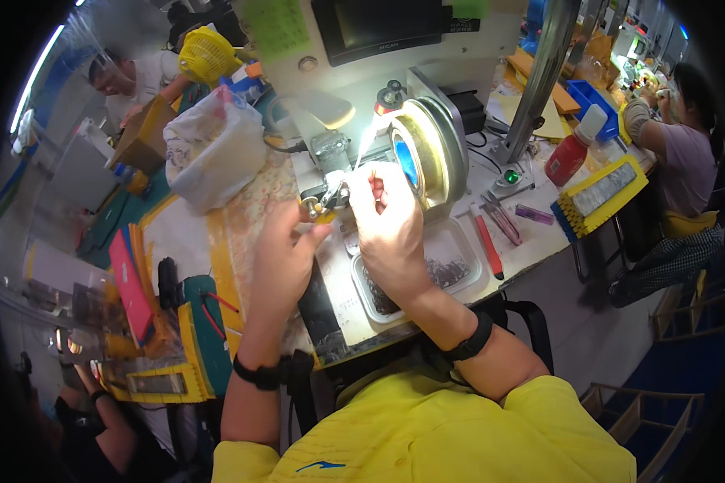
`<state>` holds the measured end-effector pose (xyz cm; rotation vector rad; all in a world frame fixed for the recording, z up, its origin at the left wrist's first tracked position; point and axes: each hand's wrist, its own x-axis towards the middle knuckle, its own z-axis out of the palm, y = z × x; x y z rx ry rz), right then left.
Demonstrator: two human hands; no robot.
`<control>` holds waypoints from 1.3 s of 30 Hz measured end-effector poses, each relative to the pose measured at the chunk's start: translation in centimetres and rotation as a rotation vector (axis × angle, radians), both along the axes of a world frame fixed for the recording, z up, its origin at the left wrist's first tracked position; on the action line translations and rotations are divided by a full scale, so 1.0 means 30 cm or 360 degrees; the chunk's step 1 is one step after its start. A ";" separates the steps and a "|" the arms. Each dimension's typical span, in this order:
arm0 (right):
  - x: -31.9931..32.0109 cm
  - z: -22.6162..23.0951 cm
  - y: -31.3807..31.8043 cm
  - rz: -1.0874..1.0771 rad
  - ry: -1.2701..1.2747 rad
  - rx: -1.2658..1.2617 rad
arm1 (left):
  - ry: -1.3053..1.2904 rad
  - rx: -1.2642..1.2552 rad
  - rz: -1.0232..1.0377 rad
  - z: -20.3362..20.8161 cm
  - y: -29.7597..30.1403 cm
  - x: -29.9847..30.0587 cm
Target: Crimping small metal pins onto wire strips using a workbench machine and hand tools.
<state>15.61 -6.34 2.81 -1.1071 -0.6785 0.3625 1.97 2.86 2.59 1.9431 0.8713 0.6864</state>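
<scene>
My right hand (391,233) is at the front of a bench machine, thumb and fingers pinched together under a bright lamp. Whatever sits between those fingertips is washed out by glare and too small to name. Just to its left, my left hand (286,253) has its thumb stretched out apart from the fingers, beside a small brass knob (309,208) on the machine; contact with it cannot be made out. A large brass-coloured spool (435,153) with a blue centre stands right of my fingers. Beneath my right wrist, a clear plastic tray (471,278) holds many small dark metal pieces.
Red-handled pliers (489,248) and other hand tools lie right of the tray. Beyond them are a red bottle (570,149) and a yellow-framed holder (604,197). A white plastic bag (213,149) stands at left. Other people work at benches on both sides.
</scene>
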 end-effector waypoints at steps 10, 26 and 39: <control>-0.008 -0.048 -0.047 -0.0160 -0.0756 -0.0142 | -0.0204 0.0158 -0.0025 -0.132 0.007 0.022; -0.002 0.010 -0.032 0.0174 -0.0142 0.0124 | -0.0132 0.0234 -0.0215 -0.067 0.068 0.014; 0.280 0.175 -0.459 -0.0070 -0.0559 -0.0326 | 0.0480 0.0148 -0.0193 0.098 -0.143 -0.073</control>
